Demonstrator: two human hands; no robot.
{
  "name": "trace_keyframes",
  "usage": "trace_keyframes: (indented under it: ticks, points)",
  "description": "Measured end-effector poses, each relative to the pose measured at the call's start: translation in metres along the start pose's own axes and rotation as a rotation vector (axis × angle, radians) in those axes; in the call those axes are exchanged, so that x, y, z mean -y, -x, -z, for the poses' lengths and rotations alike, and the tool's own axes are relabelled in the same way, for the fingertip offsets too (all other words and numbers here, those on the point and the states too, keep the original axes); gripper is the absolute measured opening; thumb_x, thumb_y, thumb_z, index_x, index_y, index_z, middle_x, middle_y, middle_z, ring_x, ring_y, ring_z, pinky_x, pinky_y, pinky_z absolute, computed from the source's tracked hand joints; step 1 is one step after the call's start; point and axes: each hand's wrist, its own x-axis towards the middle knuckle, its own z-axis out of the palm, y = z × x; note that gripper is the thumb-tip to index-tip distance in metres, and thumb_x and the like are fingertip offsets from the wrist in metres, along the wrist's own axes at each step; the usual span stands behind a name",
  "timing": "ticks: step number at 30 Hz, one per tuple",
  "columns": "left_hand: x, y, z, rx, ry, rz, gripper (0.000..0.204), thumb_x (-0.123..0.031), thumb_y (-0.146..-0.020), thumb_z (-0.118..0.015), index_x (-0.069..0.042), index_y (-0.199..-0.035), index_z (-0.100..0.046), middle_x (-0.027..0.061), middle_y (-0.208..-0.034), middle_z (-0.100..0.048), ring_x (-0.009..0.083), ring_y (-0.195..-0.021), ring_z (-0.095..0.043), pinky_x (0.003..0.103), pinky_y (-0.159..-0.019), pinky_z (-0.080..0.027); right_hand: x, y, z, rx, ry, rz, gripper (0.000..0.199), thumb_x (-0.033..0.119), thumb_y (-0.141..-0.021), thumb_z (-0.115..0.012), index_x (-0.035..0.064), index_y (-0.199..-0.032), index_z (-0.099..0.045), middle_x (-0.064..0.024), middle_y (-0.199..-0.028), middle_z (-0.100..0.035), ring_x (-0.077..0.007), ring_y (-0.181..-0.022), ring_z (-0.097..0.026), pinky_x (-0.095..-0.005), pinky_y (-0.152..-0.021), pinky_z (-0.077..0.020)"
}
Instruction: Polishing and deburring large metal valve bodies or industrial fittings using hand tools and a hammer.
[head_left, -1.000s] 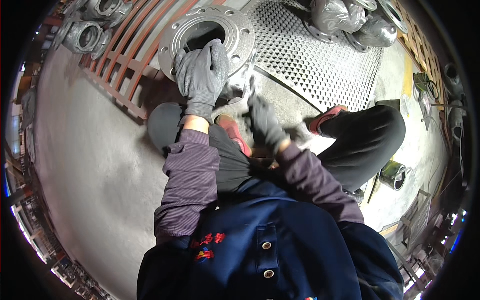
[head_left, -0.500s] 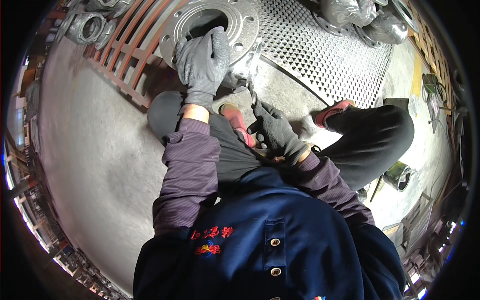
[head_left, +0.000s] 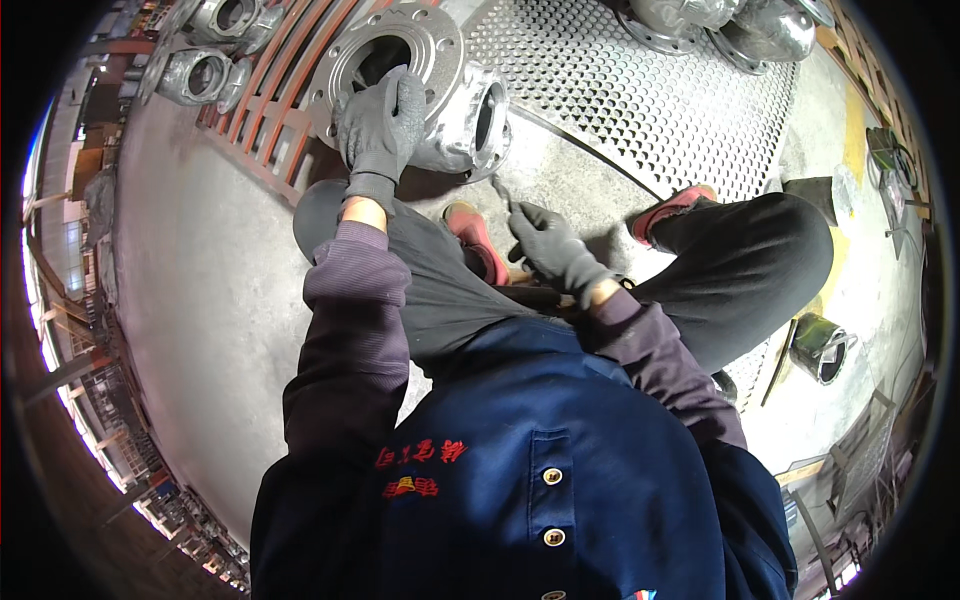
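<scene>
A silvery metal valve body with a wide drilled flange stands between my knees, its smaller side opening turned to the right. My left hand, in a grey glove, is closed on the inner edge of the flange's round opening, fingertips hidden inside. My right hand, gloved in dark grey, is closed round a thin metal tool whose narrow tip points up toward the side opening. A small gap seems to lie between tip and casting. The tool's handle is hidden in the glove, so its exact kind cannot be told.
A perforated metal sheet lies beyond, with more silvery castings on its far right. An orange-red slatted pallet sits left of the valve body, with further castings behind. A dark cylindrical part rests right of my knee.
The valve body has turned and shifted left under my left hand, so its side opening now shows more fully. My right hand and the tool have drawn slightly away from it.
</scene>
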Motion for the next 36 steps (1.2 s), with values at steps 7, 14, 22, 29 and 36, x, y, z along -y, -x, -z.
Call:
trace_keyframes:
  ticks: [7,14,22,29,36]
  points:
    - [-0.034,0.041,-0.012,-0.341,0.280,-0.182,0.039,-0.027,-0.094,-0.050,0.000,-0.121,-0.057,0.0182,-0.116,-0.062,0.0306,-0.110,-0.058,0.037,-0.093,-0.045,-0.045,-0.039,-0.025,-0.096,0.050,-0.029,0.034,0.033,-0.089,-0.049,0.0036,-0.102,-0.059,-0.0178,-0.081,-0.064,-0.0249,-0.070,-0.064,-0.0361,-0.067,-0.0496]
    - [-0.044,0.133,-0.048,0.062,0.719,0.510,0.026,-0.019,-0.092,-0.052,0.004,-0.101,-0.060,0.0094,-0.093,-0.063,0.0187,-0.085,-0.056,0.031,-0.078,-0.045,-0.065,-0.054,-0.060,0.016,-0.398,-0.062,0.027,0.030,-0.096,-0.046,0.0058,-0.101,-0.059,-0.0059,-0.081,-0.063,-0.0194,-0.079,-0.062,-0.0314,-0.069,-0.0496]
    - [0.010,0.116,-0.106,0.699,1.155,0.744,0.019,-0.017,-0.086,-0.057,-0.004,-0.100,-0.061,-0.0021,-0.076,-0.052,0.0108,-0.066,-0.044,0.027,-0.063,-0.040,-0.079,-0.082,-0.098,0.179,-0.002,0.128,0.033,0.035,-0.095,-0.045,0.0142,-0.117,-0.056,0.0016,-0.117,-0.060,-0.0178,-0.116,-0.048,-0.0326,-0.097,-0.0359]
    - [-0.004,0.114,-0.133,0.610,1.220,0.668,0.023,-0.019,-0.091,-0.058,0.002,-0.096,-0.065,0.0045,-0.077,-0.063,0.0122,-0.067,-0.056,0.026,-0.062,-0.045,-0.103,-0.088,-0.083,-0.132,-0.466,0.049,0.039,0.031,-0.092,-0.054,0.0102,-0.125,-0.053,-0.0129,-0.129,-0.054,-0.0267,-0.119,-0.050,-0.0356,-0.099,-0.0391]
    - [0.008,0.116,-0.104,0.483,1.241,0.595,0.028,-0.022,-0.096,-0.052,0.003,-0.096,-0.063,0.0045,-0.077,-0.062,0.0115,-0.067,-0.056,0.026,-0.061,-0.046,-0.081,-0.075,-0.095,-0.110,-0.120,0.080,0.047,0.023,-0.089,-0.060,0.0069,-0.130,-0.044,-0.0138,-0.118,-0.058,-0.0234,-0.105,-0.055,-0.0347,-0.089,-0.0445]
